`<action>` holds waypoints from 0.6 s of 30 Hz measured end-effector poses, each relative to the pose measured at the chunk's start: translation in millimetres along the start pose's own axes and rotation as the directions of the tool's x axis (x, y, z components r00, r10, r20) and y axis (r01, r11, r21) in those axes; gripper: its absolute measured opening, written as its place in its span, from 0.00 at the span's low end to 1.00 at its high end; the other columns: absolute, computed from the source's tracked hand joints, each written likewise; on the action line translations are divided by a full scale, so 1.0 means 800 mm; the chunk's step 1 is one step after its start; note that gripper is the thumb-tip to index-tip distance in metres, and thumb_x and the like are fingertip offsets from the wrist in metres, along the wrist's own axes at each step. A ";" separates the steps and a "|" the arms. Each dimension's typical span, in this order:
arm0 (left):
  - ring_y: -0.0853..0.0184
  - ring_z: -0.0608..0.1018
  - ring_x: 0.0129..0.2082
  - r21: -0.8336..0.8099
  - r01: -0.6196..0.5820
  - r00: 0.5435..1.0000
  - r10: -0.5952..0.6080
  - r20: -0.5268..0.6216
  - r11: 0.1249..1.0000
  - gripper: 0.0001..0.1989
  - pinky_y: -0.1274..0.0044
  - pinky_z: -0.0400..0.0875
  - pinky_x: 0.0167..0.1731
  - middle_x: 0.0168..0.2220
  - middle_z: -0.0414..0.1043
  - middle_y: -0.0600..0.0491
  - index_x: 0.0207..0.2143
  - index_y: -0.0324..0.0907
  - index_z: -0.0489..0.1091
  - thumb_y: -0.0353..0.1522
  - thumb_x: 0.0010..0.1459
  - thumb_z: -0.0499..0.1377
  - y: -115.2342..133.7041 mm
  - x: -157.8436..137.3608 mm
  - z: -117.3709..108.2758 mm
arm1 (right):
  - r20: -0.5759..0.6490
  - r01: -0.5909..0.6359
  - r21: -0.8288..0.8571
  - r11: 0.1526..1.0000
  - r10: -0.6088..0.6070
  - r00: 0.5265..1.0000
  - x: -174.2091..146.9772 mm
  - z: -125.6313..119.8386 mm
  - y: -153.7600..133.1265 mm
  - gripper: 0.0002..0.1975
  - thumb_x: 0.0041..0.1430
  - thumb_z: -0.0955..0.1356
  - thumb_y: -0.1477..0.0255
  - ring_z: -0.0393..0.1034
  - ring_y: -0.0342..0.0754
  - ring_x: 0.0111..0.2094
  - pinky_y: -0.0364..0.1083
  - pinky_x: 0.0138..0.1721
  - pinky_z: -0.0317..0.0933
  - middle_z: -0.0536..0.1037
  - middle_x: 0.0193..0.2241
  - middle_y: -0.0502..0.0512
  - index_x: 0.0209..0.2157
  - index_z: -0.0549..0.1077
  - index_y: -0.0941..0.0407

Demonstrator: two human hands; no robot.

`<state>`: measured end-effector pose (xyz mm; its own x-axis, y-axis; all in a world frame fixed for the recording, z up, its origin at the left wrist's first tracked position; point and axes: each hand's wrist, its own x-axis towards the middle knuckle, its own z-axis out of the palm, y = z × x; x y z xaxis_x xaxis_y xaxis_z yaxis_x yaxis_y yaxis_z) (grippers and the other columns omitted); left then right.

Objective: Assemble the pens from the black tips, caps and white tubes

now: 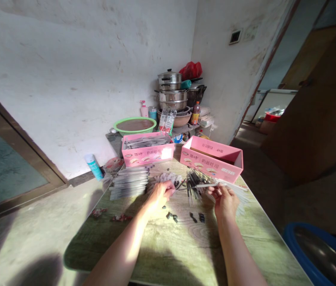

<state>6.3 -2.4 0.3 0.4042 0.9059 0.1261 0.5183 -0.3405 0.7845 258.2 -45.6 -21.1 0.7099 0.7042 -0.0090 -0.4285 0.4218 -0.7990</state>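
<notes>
My right hand (225, 198) is closed in a pinch on a thin, pale grey tube (206, 185) that points left across the table. My left hand (162, 193) has its fingers pressed together beside a dark thin stick (181, 185); what exactly sits between the fingertips is hard to make out. Between both hands lies a loose heap of thin black sticks (194, 180). Behind my left hand is a pile of small whitish pieces (168, 178). A neat stack of pale tubes (129, 182) lies to its left, and more pale tubes (239, 194) spread beside my right hand.
A pink box (148, 153) filled with grey tubes stands at the table's back; another pink box (212, 159) stands to its right. Small black pieces (172, 217) lie nearer me. Beyond are a green basin (134, 125) and stacked pots (172, 95). A blue tub (297, 234) is right.
</notes>
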 end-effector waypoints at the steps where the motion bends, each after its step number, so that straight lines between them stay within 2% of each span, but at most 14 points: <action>1: 0.66 0.77 0.21 -0.010 -0.006 1.000 0.006 0.000 1.000 0.08 0.77 0.68 0.26 0.19 0.71 0.58 0.30 0.45 0.75 0.29 0.62 0.58 -0.001 0.000 0.001 | 0.009 -0.013 0.000 1.000 0.013 1.000 0.000 0.000 0.001 0.22 0.37 0.83 0.66 0.78 0.47 0.20 0.41 0.21 0.73 0.78 0.21 0.47 0.26 0.70 0.56; 5: 0.66 0.78 0.21 -0.117 -0.007 1.000 0.008 0.014 0.993 0.10 0.76 0.72 0.26 0.21 0.75 0.57 0.36 0.45 0.76 0.27 0.62 0.55 -0.003 0.000 0.009 | 0.051 -0.068 -0.007 0.998 0.068 0.996 -0.002 0.002 0.003 0.22 0.37 0.83 0.66 0.79 0.48 0.21 0.42 0.21 0.75 0.78 0.20 0.46 0.26 0.70 0.56; 8: 0.65 0.82 0.25 -0.187 -0.023 0.999 0.028 0.023 0.982 0.13 0.73 0.78 0.32 0.24 0.78 0.55 0.40 0.44 0.76 0.27 0.64 0.52 0.001 0.000 0.016 | 0.086 -0.101 -0.022 0.995 0.102 0.991 -0.006 0.005 0.006 0.21 0.36 0.83 0.68 0.80 0.49 0.21 0.42 0.22 0.76 0.79 0.20 0.48 0.25 0.71 0.56; 11: 0.65 0.86 0.35 -0.243 -0.060 0.997 0.068 0.027 0.968 0.17 0.72 0.82 0.39 0.36 0.84 0.52 0.47 0.46 0.76 0.26 0.67 0.49 0.006 -0.001 0.023 | 0.163 -0.199 -0.069 0.977 0.208 0.964 -0.013 0.010 0.009 0.17 0.37 0.82 0.69 0.80 0.50 0.22 0.43 0.24 0.77 0.80 0.20 0.52 0.25 0.74 0.57; 14: 0.65 0.87 0.40 -0.245 -0.117 0.992 0.124 0.012 0.963 0.20 0.71 0.83 0.43 0.49 0.83 0.50 0.53 0.48 0.74 0.26 0.68 0.48 0.006 0.001 0.024 | 0.219 -0.336 -0.105 0.936 0.351 0.910 -0.015 0.012 0.011 0.13 0.40 0.80 0.73 0.81 0.50 0.23 0.43 0.25 0.77 0.81 0.21 0.56 0.27 0.76 0.58; 16: 0.64 0.87 0.39 -0.260 -0.127 0.992 0.122 -0.034 0.957 0.19 0.70 0.82 0.44 0.48 0.83 0.49 0.55 0.47 0.74 0.28 0.69 0.48 0.001 0.003 0.020 | 0.181 -0.387 -0.067 0.920 0.392 0.902 -0.010 0.010 0.010 0.09 0.44 0.78 0.75 0.81 0.49 0.23 0.42 0.25 0.78 0.81 0.21 0.54 0.27 0.76 0.58; 18: 0.63 0.86 0.38 -0.256 -0.104 0.992 0.083 -0.093 0.961 0.18 0.70 0.80 0.43 0.43 0.84 0.48 0.54 0.44 0.75 0.31 0.69 0.50 -0.006 0.005 0.011 | 0.099 -0.394 0.023 0.919 0.390 0.915 -0.001 0.005 0.008 0.08 0.47 0.76 0.78 0.80 0.47 0.22 0.41 0.26 0.78 0.80 0.19 0.50 0.26 0.74 0.55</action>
<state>12.2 1.0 -8.6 0.3739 0.8941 0.2466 0.2631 -0.3572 0.8962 252.6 -41.7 -23.6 0.4269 0.8660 -0.2605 -0.6866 0.1229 -0.7166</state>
